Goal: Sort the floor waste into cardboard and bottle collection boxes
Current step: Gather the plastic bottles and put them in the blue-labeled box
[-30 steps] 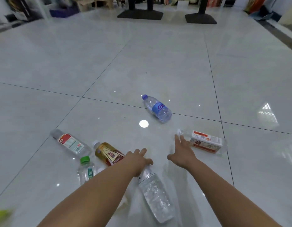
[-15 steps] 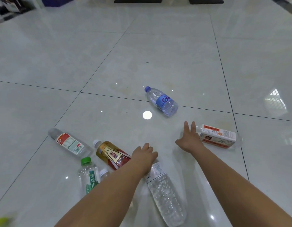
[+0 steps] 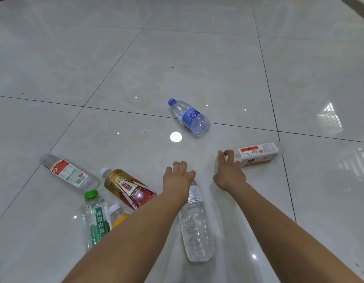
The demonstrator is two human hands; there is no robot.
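Observation:
Several plastic bottles lie on the tiled floor. My right hand (image 3: 228, 172) curls its thumb and fingers round the neck end of a bottle with an orange-and-white label (image 3: 258, 154). My left hand (image 3: 178, 178) hovers with relaxed fingers over the top of a clear crinkled bottle (image 3: 195, 223), hiding its cap. Whether it touches the bottle I cannot tell. A blue-label bottle (image 3: 189, 117) lies farther off, ahead of both hands.
To the left lie an amber bottle with a red label (image 3: 128, 187), a clear bottle with a red-and-white label (image 3: 68, 173), a green-capped bottle (image 3: 95, 219) and a small bottle with orange contents (image 3: 117, 213), partly behind my left forearm. No collection boxes are in view.
My right hand reached the orange-and-white bottle and curled round its neck; the bottle has turned slightly. My left hand stayed over the clear bottle's top. The view tilted down.

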